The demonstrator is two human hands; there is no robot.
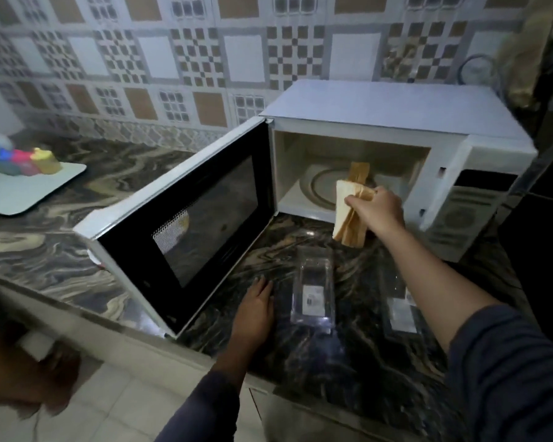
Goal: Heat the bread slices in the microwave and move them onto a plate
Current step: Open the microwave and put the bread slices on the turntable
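Several bread slices (351,215) hang from my right hand (379,208), which pinches them at their top edge, just in front of the open microwave (396,129). One more slice (359,171) stands inside, on the turntable (320,186). The door (186,224) is swung wide to the left. My left hand (254,309) lies flat on the bench (45,244), fingers together, beside a clear plastic box (313,288). One white tray (23,189) sits far left.
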